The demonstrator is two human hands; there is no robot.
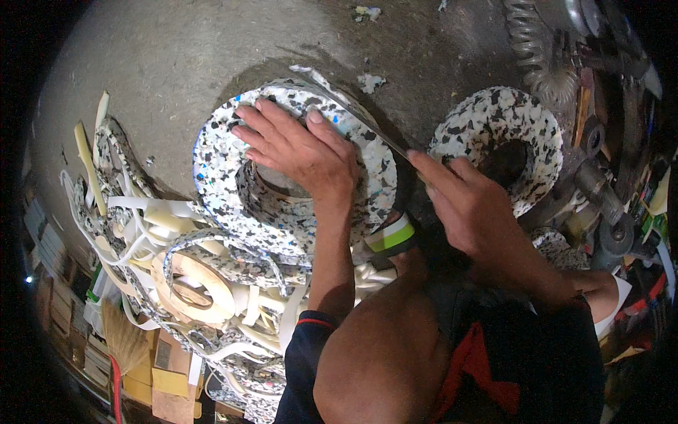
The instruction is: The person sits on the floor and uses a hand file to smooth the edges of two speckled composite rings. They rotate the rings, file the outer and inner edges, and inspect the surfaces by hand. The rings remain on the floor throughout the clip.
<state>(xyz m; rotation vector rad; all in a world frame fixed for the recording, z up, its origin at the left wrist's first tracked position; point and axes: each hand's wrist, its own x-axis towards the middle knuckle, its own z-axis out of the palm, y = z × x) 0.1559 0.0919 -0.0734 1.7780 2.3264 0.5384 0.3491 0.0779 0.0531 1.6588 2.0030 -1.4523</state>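
A thick ring of speckled black, white and blue foam (219, 191) lies before me, with a round hole in its middle. My left hand (307, 152) rests flat on its top, fingers stretched and a little apart, thumb out to the right. My right hand (466, 201) is closed around a long, thin knife (371, 124), its handle hidden in the fist. The blade runs along the ring's far right edge, pointing away and to the left. A thin pale sliver (304, 71) shows by the blade's far end. My sandal (392, 237) is near the ring's near right side.
A second speckled foam ring (526, 116) lies to the right on the grey floor (212, 42). Foam offcuts and pale strips (152, 219) heap up at the left, with a cream-coloured ring (180, 272). Metal tools and a coiled hose (526, 42) crowd the right; a straw broom (123, 328) is lower left.
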